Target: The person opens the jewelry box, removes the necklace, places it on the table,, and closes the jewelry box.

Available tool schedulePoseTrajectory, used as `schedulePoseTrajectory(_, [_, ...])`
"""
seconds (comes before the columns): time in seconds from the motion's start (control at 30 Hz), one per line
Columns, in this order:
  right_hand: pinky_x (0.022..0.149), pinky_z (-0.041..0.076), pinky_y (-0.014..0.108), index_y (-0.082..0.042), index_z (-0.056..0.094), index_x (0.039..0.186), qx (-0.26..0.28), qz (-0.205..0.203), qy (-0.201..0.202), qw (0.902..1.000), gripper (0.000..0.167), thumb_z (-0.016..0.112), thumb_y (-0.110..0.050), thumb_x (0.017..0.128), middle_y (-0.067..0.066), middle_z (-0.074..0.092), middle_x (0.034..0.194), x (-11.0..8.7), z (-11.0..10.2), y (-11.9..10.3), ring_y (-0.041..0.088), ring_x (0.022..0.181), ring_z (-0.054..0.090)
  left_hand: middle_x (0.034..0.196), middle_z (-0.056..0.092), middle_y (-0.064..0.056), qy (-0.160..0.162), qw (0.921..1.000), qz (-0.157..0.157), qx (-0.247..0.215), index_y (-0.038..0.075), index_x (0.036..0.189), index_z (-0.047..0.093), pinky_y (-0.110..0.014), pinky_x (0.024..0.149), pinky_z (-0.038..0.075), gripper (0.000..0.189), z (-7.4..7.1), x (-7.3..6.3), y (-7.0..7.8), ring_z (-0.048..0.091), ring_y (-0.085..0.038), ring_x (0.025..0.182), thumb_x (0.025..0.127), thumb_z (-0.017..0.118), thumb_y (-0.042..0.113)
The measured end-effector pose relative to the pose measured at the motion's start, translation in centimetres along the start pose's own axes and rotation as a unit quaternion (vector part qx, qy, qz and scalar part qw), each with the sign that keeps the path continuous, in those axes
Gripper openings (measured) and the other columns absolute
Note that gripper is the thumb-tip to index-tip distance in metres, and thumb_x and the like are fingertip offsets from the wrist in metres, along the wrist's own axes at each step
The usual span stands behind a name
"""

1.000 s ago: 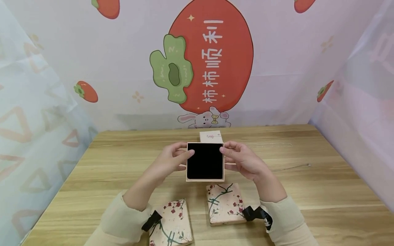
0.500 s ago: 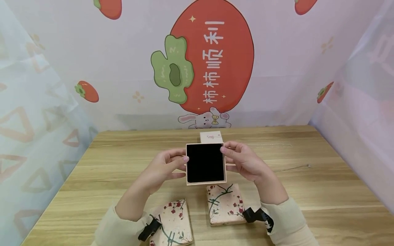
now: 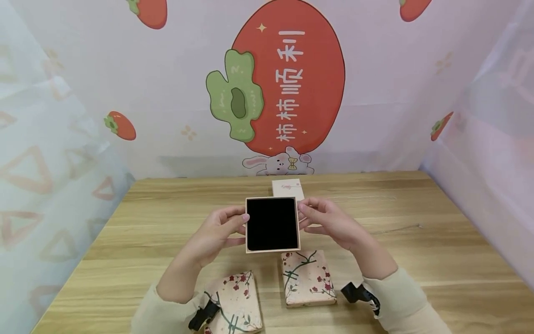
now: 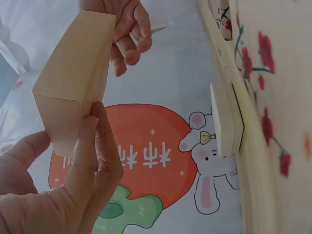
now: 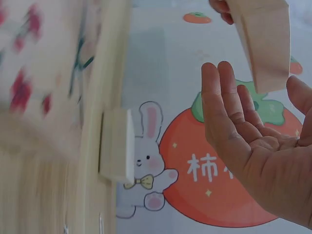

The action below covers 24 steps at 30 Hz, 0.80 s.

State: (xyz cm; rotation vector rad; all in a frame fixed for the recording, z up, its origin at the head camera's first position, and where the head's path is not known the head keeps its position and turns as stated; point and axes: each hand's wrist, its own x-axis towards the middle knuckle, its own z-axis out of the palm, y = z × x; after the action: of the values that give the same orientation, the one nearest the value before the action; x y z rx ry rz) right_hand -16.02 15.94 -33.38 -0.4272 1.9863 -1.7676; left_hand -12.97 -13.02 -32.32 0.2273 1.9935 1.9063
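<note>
My left hand [image 3: 217, 232] pinches the left side of a small cream gift box [image 4: 73, 61], thumb on the near rim and fingers behind. It is tilted up above the table, so its black lining [image 3: 272, 224] faces the head camera. To its right is my right hand [image 3: 329, 220], fingers extended. Both wrist views show a gap between that hand and the box. Below lie two flat cream pieces printed with red blossoms, boxes or lids: one on the right [image 3: 306, 280], another on the left [image 3: 235, 301], partly covered by the left wrist strap.
A white box [image 3: 288, 188] with a small pink print stands at the back of the wooden table [image 3: 158, 204]. One thin chain [image 3: 398, 228] lies on the right, and a fainter chain [image 3: 375, 198] lies farther back. A printed cloth [image 3: 375, 69] hangs behind.
The cream box has shifted slightly left with my left hand. My right hand has let go of its right side. Earlier, my left thumb moved from over the lining to the rim.
</note>
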Motion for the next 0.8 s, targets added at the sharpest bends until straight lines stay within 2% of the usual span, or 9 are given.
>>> schedulePoseTrajectory(0.13, [0.105,0.046,0.055,0.007,0.053,0.125,-0.078,0.003,-0.008,0.9969,0.043,0.054,-0.031,0.103,0.013,0.069,0.107,-0.7,-0.5,0.7,0.026,0.102,0.068,0.111,0.059,0.000,0.005,1.0000,-0.005,-0.004,-0.009,0.138,0.046,-0.029,0.085,0.058,0.046,-0.3,-0.1,-0.2,0.057,-0.010,0.088,0.102,0.052,0.019])
schedulePoseTrajectory(0.23, [0.102,0.050,0.050,0.004,0.057,0.123,-0.136,-0.007,-0.006,0.9907,0.040,0.058,-0.029,0.101,0.015,0.069,0.110,-1.2,-0.6,1.5,0.031,0.106,0.066,0.110,0.059,0.002,0.007,1.0000,-0.004,-0.004,-0.009,0.138,0.046,-0.028,0.083,0.057,0.046,-0.4,-0.2,-0.2,0.057,-0.009,0.088,0.102,0.052,0.020])
schedulePoseTrajectory(0.37, [0.096,0.051,0.045,-0.003,0.061,0.120,-0.227,-0.029,-0.003,0.9734,0.033,0.061,-0.029,0.099,0.012,0.068,0.116,-2.1,-0.4,2.4,0.030,0.111,0.062,0.109,0.059,0.002,0.007,1.0000,0.000,-0.001,-0.010,0.138,0.045,-0.027,0.083,0.057,0.048,-0.6,-0.3,0.0,0.058,-0.008,0.088,0.102,0.053,0.021])
schedulePoseTrajectory(0.5, [0.100,0.048,0.058,-0.006,0.061,0.125,-0.310,-0.046,-0.012,0.9495,0.038,0.063,-0.032,0.098,0.012,0.065,0.127,-3.1,0.0,3.0,0.034,0.122,0.057,0.109,0.059,0.002,0.009,1.0000,0.001,0.001,-0.010,0.137,0.045,-0.026,0.082,0.057,0.048,-0.8,-0.4,0.1,0.057,-0.008,0.088,0.102,0.053,0.021])
schedulePoseTrajectory(0.67, [0.109,0.039,0.061,-0.002,0.051,0.140,-0.385,-0.053,-0.027,0.9208,0.064,0.070,-0.039,0.092,0.016,0.055,0.142,-4.1,0.8,3.4,0.040,0.133,0.049,0.105,0.059,0.003,0.017,0.9999,-0.002,-0.001,-0.010,0.134,0.047,-0.026,0.081,0.057,0.044,-0.9,-0.5,0.1,0.057,-0.007,0.086,0.102,0.053,0.021])
schedulePoseTrajectory(0.8, [0.111,0.035,0.063,0.005,0.038,0.148,-0.414,-0.032,-0.040,0.9088,0.091,0.074,-0.050,0.085,0.024,0.045,0.148,-4.6,1.4,3.7,0.046,0.137,0.042,0.105,0.059,0.003,0.023,0.9997,-0.006,-0.001,-0.009,0.135,0.047,-0.026,0.081,0.058,0.045,-1.0,-0.5,0.1,0.057,-0.007,0.086,0.102,0.053,0.021])
